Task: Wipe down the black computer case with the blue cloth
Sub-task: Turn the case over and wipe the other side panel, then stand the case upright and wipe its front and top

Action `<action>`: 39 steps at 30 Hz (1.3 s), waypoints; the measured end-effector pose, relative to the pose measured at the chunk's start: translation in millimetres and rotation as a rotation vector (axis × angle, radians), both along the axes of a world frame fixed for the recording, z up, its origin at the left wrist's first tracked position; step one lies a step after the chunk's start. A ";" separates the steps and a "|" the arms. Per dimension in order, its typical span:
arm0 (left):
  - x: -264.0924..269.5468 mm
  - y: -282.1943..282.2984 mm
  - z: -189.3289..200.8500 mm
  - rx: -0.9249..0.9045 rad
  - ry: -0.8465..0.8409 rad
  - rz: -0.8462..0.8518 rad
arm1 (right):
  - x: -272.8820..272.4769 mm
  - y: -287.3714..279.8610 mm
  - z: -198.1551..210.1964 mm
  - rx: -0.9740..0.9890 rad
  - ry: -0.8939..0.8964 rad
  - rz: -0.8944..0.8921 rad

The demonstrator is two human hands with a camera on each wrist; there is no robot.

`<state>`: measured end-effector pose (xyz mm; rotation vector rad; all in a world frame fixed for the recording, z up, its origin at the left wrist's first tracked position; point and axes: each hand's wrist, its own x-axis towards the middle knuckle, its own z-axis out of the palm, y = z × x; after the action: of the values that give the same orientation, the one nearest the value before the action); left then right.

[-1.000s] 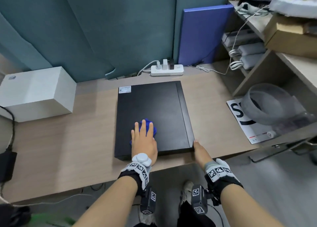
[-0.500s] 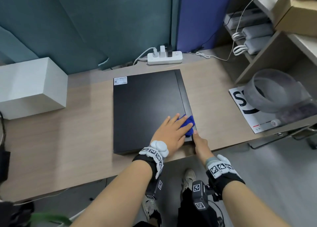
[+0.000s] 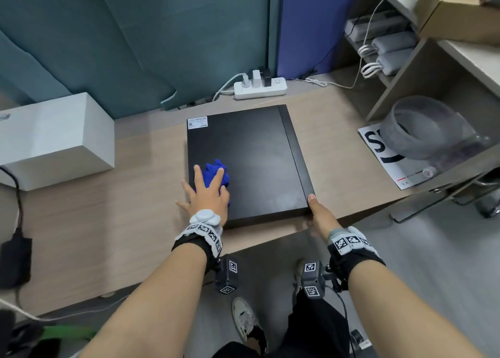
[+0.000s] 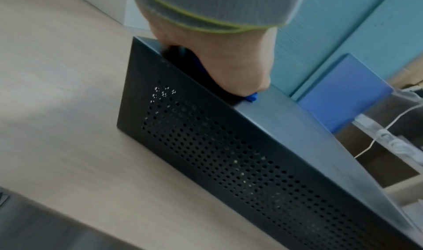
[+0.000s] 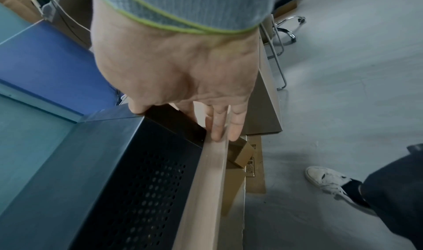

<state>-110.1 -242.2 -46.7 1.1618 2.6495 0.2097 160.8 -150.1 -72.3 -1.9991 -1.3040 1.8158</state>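
Observation:
The black computer case (image 3: 251, 157) lies flat on the wooden desk (image 3: 108, 222). My left hand (image 3: 208, 199) presses the crumpled blue cloth (image 3: 215, 172) onto the near left part of its top, fingers spread and straight. In the left wrist view the heel of this left hand (image 4: 228, 64) rests on the case top above its perforated side (image 4: 228, 154), with a tip of the cloth (image 4: 251, 97) showing. My right hand (image 3: 318, 214) holds the near right corner steady. In the right wrist view, the right hand (image 5: 178, 73) has its thumb on top and straight fingers (image 5: 235, 127) along the case side (image 5: 178, 125).
A white box (image 3: 54, 138) stands on the desk to the left. A power strip (image 3: 259, 88) with plugs lies behind the case, beside a blue board (image 3: 305, 27). To the right, shelves hold a grey ring (image 3: 422, 127) on a printed sheet (image 3: 384, 157). A black adapter (image 3: 13, 260) hangs at far left.
My left hand swept the cloth from the near middle of the case to its right edge, then back across to the left side. The right hand stayed at the near right corner.

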 end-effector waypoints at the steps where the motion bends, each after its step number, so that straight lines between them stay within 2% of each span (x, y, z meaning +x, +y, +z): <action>1: 0.8 -2.1 -0.4 0.000 0.003 0.013 | -1.8 -3.4 1.3 -0.026 0.028 -0.030; 6: 4.3 -15.4 0.8 0.006 0.081 0.038 | -7.4 -19.4 6.7 -0.151 0.170 -0.212; 10: -7.0 -24.4 -4.9 -0.050 0.162 -0.096 | -2.5 -29.5 3.7 -0.197 0.181 -0.254; 12: -7.9 -25.2 0.6 -0.049 0.147 -0.043 | -1.6 -33.9 1.3 -0.244 0.217 -0.302; 16: -6.9 -24.5 8.8 -0.015 0.140 0.038 | -13.4 -36.2 2.0 -0.183 0.296 -0.425; 24: -2.8 -18.8 10.5 -0.025 0.100 0.133 | -25.2 -32.1 -1.0 -0.171 0.264 -0.494; 28: -0.7 -28.4 11.6 -0.054 0.110 0.097 | -14.4 -36.6 -13.6 -0.175 0.275 -0.463; 33: 2.5 -35.9 15.8 -0.055 0.104 0.084 | -8.9 -39.6 -11.1 -0.164 0.317 -0.584; 39: 0.8 -45.3 20.3 -0.093 0.112 0.027 | -11.0 -33.0 17.7 -0.060 0.350 -0.575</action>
<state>-109.4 -287.5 -26.4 1.1402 2.7397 0.0263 149.8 -183.0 -54.5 -1.7270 -0.5109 1.8034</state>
